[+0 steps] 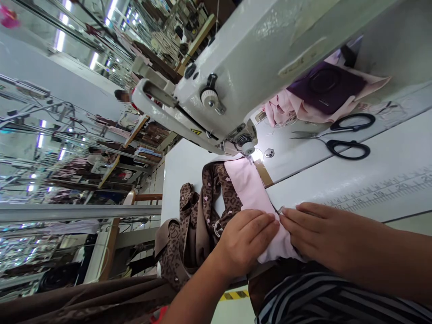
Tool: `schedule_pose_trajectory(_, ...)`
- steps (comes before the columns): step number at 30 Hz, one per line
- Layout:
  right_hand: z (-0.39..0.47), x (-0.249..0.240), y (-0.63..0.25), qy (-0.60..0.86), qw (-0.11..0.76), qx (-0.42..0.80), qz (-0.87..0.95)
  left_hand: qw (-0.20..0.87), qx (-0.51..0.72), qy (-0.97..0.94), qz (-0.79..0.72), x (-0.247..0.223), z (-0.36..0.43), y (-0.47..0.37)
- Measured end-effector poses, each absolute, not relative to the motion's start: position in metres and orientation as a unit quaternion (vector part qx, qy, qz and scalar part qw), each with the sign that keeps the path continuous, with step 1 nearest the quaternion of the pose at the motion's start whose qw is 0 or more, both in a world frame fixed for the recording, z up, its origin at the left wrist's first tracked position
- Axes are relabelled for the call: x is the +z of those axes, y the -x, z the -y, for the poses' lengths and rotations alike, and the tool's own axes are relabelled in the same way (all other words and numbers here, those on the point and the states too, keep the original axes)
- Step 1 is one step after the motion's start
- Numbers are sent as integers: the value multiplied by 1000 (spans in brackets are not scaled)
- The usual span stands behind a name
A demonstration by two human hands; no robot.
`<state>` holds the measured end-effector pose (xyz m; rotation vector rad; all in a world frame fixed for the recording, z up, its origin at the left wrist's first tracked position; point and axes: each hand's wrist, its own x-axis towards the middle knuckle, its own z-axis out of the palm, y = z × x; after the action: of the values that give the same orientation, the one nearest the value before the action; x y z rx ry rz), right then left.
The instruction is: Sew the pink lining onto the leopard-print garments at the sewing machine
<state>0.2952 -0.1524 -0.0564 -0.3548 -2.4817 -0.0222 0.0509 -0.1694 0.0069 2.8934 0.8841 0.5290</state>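
Observation:
A strip of pink fabric (248, 184) runs from under the needle area of a sewing machine (232, 76) toward me. My left hand (245, 238) is closed on its left side, fingertips pressed into the cloth. At the opposite edge my right hand (313, 229) is closed too, its fingertips gripping the strip near the left fingers. Something small, dark and shiny shows by the right fingertips; I cannot make out what it is. Brown leopard-print fabric (209, 180) joins the pink strip on the left and hangs in folds over the table edge.
Black-handled scissors (347, 135) lie right of the needle. Behind them a dark purple case (326, 85) rests on pink cloth scraps (280, 108). A ruler scale (381, 191) marks the white table (310, 180). Another person (126, 96) sits farther back among racks and machines.

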Motion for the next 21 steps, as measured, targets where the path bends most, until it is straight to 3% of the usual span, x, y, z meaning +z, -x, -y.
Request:
schedule_pose_trajectory(6,150,-51,-296,143,302,11,943,71,198,-935,-285,5,167,-51)
schedule_pose_trajectory(21,152,-58,-295,138,309,-2,941,19,176,-947,-268,5,168,-52)
